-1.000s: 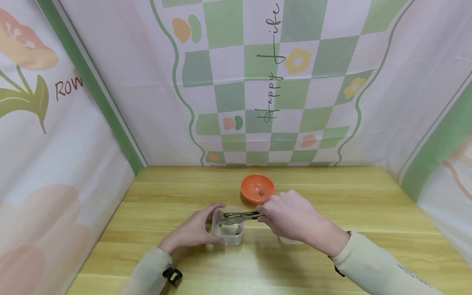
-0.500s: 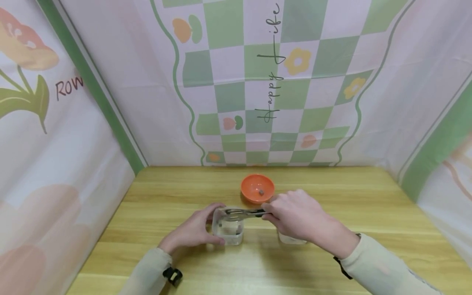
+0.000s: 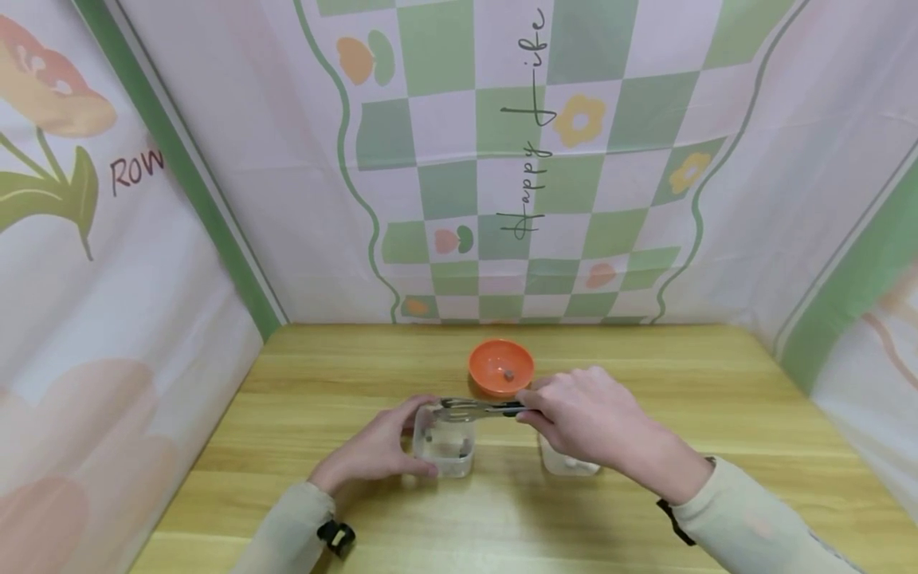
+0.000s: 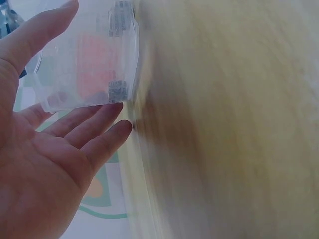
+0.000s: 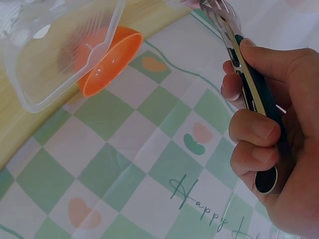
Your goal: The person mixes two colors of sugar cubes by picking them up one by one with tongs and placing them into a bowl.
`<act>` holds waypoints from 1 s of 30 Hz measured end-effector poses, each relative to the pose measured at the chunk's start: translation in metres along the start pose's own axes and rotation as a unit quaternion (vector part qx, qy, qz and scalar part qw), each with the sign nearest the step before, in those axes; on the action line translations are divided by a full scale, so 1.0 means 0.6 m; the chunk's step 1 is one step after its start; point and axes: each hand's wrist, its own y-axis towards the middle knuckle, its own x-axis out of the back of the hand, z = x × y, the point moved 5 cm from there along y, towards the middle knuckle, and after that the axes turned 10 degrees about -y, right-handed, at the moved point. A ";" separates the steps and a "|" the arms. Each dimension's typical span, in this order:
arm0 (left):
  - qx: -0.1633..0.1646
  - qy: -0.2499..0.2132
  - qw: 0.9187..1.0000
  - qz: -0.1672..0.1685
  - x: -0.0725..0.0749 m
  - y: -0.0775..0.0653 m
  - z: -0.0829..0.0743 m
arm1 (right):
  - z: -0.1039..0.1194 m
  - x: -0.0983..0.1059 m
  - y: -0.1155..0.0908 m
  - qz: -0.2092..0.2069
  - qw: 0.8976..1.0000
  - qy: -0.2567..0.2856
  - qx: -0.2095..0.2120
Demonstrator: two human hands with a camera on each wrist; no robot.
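Observation:
A clear plastic container [image 3: 455, 469] stands on the table, held at its sides by the thumb and fingers of my left hand [image 3: 376, 446]. Two small dark grey cubes [image 4: 118, 91] show through its wall in the left wrist view. My right hand [image 3: 591, 418] grips metal tongs [image 5: 259, 89] with dark handles and fork-like ends. The tong tips overlap the container's far rim in the head view; I cannot tell whether they hold anything. Behind is an orange bowl [image 3: 488, 360] with one small greyish cube [image 3: 508, 375] in it.
A second clear container [image 3: 562, 464] with white pieces inside stands below my right hand, partly hidden by it. The wooden table [image 3: 344, 359] meets a patterned cloth backdrop [image 3: 445, 191] at its far edge, with more cloth on both sides.
My right hand has drawn the tongs slightly right and back toward the container's far rim, uncovering more of the second container. My left hand and the bowl have stayed put.

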 end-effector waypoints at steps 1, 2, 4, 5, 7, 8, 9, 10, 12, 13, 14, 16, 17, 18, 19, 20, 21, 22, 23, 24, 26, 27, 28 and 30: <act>0.001 0.001 1.000 0.000 0.000 0.000 0.000 | -0.001 0.000 -0.001 -0.001 1.000 0.002 -0.001; 0.002 0.001 1.000 0.000 0.000 0.000 0.000 | -0.002 0.001 -0.001 -0.004 1.000 0.001 -0.002; 0.004 0.001 1.000 -0.001 0.000 0.000 0.000 | -0.005 0.002 -0.002 -0.009 1.000 0.002 -0.004; 0.004 0.001 1.000 -0.001 0.000 0.000 -0.001 | -0.007 0.003 -0.002 -0.012 1.000 0.003 -0.006; 0.004 0.002 1.000 -0.002 0.000 0.000 -0.001 | -0.011 0.004 -0.004 -0.019 1.000 0.003 -0.009; 0.003 0.002 1.000 -0.002 0.000 0.000 -0.001 | -0.013 0.004 -0.004 -0.022 1.000 0.002 -0.011; 0.003 0.003 1.000 -0.003 0.000 0.000 -0.002 | -0.015 0.005 -0.005 -0.024 1.000 0.002 -0.013; 0.002 0.003 1.000 -0.003 0.000 0.000 -0.002 | -0.017 0.005 -0.006 -0.027 1.000 -0.001 -0.014; 0.003 0.002 1.000 -0.005 0.000 0.000 -0.002 | -0.022 0.006 -0.007 -0.031 0.999 -0.006 -0.017; 0.003 0.002 1.000 -0.005 0.000 0.000 -0.002 | -0.025 0.005 -0.008 -0.033 0.999 -0.009 -0.019; 0.002 0.002 1.000 -0.005 0.000 0.000 -0.002 | -0.028 0.005 -0.009 -0.033 0.999 -0.011 -0.022; 0.000 0.004 1.000 -0.005 0.000 0.000 -0.001 | -0.035 0.004 -0.010 -0.034 0.999 -0.012 -0.029; -0.001 0.005 1.000 -0.005 0.000 0.001 -0.001 | -0.038 0.004 -0.010 -0.032 0.999 -0.010 -0.033; -0.001 0.006 1.000 -0.005 0.000 0.001 0.000 | -0.042 0.003 -0.011 -0.030 0.999 -0.009 -0.037; -0.001 0.005 1.000 -0.004 0.000 0.001 0.000 | -0.045 0.003 -0.011 -0.028 0.999 -0.009 -0.040; -0.001 0.005 1.000 -0.004 0.000 0.001 0.000 | -0.048 0.003 -0.012 -0.026 0.999 -0.007 -0.043; 0.000 0.005 1.000 -0.004 0.000 0.001 0.000 | -0.051 0.002 -0.012 -0.025 0.999 -0.008 -0.045; 0.001 0.004 1.000 -0.004 0.000 0.000 0.000 | -0.054 0.002 -0.012 -0.025 0.999 -0.011 -0.045; 0.002 0.003 1.000 -0.003 0.000 0.000 0.000 | -0.057 0.001 -0.012 -0.025 0.999 -0.013 -0.046; 0.002 0.003 1.000 -0.003 0.000 0.001 0.001 | -0.060 0.001 -0.012 -0.026 0.998 -0.015 -0.046; 0.002 0.004 1.000 -0.002 0.000 0.001 0.001 | -0.065 -0.002 -0.013 -0.028 0.998 -0.020 -0.046; 0.002 0.003 1.000 -0.002 0.000 0.001 0.001 | -0.068 -0.003 -0.014 -0.029 0.998 -0.022 -0.047; 0.002 0.003 1.000 -0.002 0.000 0.001 0.001 | -0.070 -0.004 -0.014 -0.029 0.998 -0.024 -0.048; 0.002 0.003 1.000 -0.002 0.000 0.001 0.000 | -0.074 -0.006 -0.016 -0.029 0.998 -0.025 -0.049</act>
